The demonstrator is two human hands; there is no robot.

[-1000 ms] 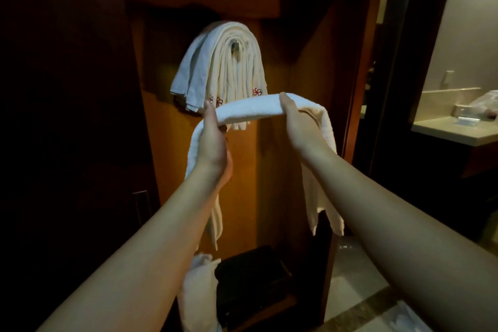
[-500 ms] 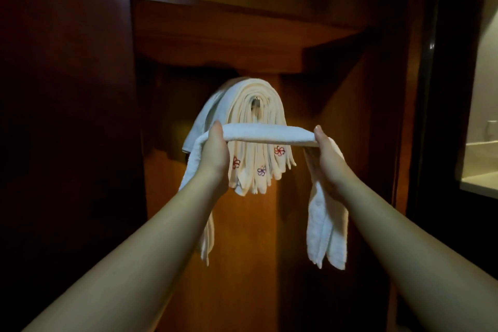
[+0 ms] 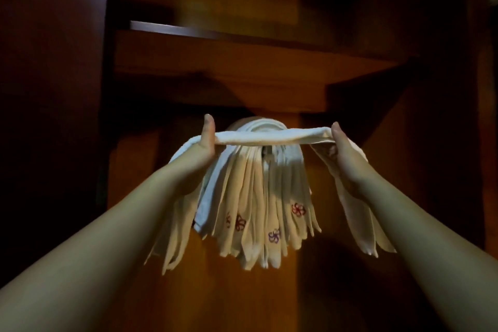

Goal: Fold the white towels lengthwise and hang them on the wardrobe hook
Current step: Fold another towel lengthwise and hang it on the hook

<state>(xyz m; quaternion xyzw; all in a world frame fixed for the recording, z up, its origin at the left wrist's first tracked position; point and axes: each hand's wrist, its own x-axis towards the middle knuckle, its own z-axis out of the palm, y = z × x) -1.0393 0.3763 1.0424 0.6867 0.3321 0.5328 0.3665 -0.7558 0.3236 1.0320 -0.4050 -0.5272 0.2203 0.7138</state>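
I am gripping a long folded white cloth towel (image 3: 272, 137) with both hands: my left hand (image 3: 204, 146) is curling round one end of its taut span, my right hand (image 3: 341, 149) is pinching the other. The span is stretching level in front of the top of a bundle of hung white towels with small embroidered flowers (image 3: 258, 197), and its loose ends are dangling past each wrist. The bundle is hanging against the brown wooden wardrobe back panel (image 3: 140, 170), below a wooden shelf (image 3: 242, 67).
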